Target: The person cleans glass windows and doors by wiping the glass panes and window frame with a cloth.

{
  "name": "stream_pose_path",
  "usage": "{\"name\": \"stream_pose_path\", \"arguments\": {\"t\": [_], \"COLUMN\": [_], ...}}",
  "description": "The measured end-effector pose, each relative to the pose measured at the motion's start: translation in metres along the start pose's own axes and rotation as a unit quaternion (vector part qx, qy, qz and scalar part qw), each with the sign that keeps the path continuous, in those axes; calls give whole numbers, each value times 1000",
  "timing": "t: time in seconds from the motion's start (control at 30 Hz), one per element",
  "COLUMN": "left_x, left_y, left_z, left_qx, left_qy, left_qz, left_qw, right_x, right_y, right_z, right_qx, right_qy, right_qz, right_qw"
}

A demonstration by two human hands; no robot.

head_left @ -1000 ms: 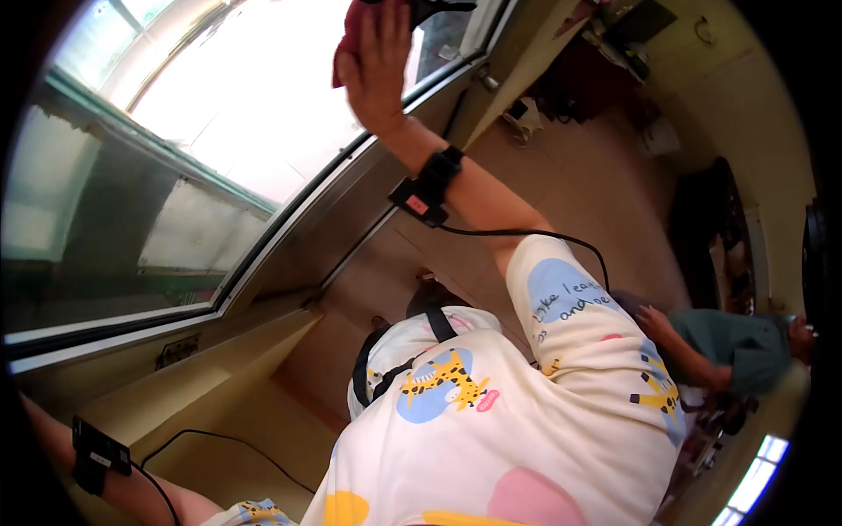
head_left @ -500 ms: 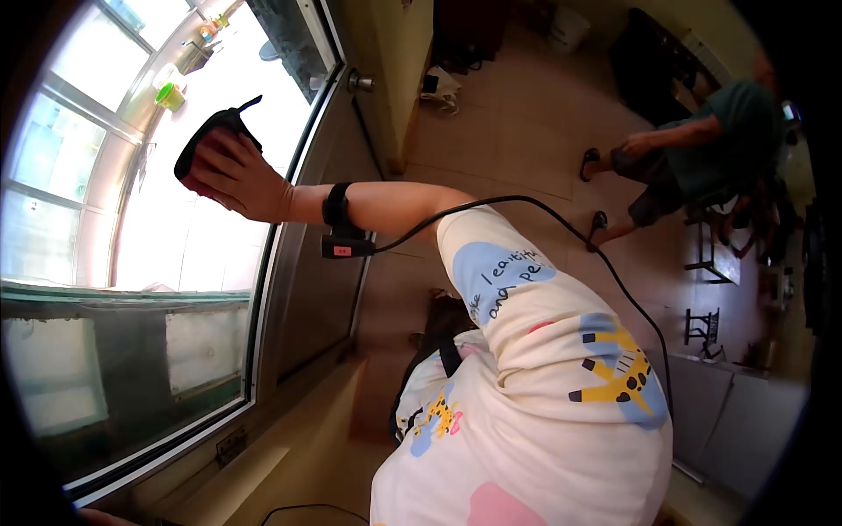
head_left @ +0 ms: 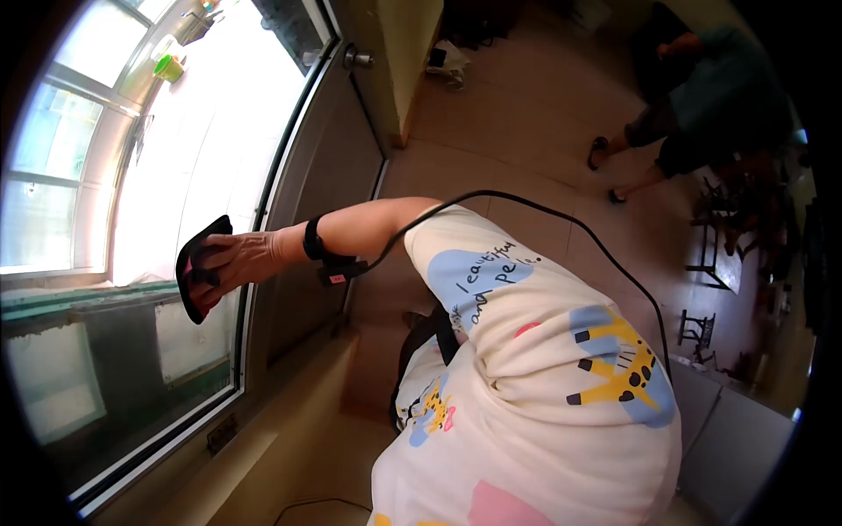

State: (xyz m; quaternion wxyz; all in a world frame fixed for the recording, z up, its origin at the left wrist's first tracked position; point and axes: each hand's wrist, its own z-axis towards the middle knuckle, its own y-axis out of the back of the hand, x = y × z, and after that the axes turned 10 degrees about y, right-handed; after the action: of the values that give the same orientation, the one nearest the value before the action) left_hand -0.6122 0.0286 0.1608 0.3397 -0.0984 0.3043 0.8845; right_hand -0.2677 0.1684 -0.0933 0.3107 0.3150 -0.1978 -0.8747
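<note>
My right hand [head_left: 230, 266] reaches out to the left with its fingers bent over a black-and-dark-red cloth pad [head_left: 203, 298]. The pad lies against or just in front of the glass pane [head_left: 197, 193] of a metal-framed door; actual contact is hard to make out. Around my right wrist is a black strap [head_left: 313, 238] with a small black device [head_left: 342, 273], from which a black cable [head_left: 561, 210] runs back over the sleeve. My left hand is out of view.
The door's metal frame [head_left: 294, 167] and round knob [head_left: 358, 58] stand beside my arm. Beyond the glass are a green pot [head_left: 168, 68] and windows. At the right, a person [head_left: 715, 96] stands on the tiled floor near a small stool [head_left: 697, 327].
My right hand has moved down the pane with the cloth pad, which is turned more upright. The person at the right has shifted position. A sliver of skin at the lower left is gone.
</note>
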Motion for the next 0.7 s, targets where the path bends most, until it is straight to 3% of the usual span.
{"name": "stream_pose_path", "arguments": {"t": [0.03,0.1,0.17,0.27,0.33,0.47,0.57,0.7], "left_x": [15,44,35,71,55,55,55,94], "left_y": [-4,-16,-28,-31,-33,-37,-29,-28], "left_z": [-38,-104,-148,-183,-179,-156,-137,-174], "left_qx": [3,215,225,144,93,33,40,31], "left_qy": [-8,46,167,238,301,284,240,257], "left_qz": [-7,58,50,-21,-10,-43,-74,-98], "left_qw": [1000,974,958,960,949,957,967,961], "right_x": [-9,-18,-15,-20,-5,62,114,94], "right_y": [5,1,-5,-21,-22,-40,-72,-105], "right_z": [-4,-7,-15,-11,-8,48,89,43], "right_qx": [8,34,41,45,68,56,71,143], "right_qy": [43,94,80,92,61,41,155,179], "right_qz": [-13,-45,-19,79,92,90,144,187], "right_qw": [999,994,996,992,992,994,975,955]}}
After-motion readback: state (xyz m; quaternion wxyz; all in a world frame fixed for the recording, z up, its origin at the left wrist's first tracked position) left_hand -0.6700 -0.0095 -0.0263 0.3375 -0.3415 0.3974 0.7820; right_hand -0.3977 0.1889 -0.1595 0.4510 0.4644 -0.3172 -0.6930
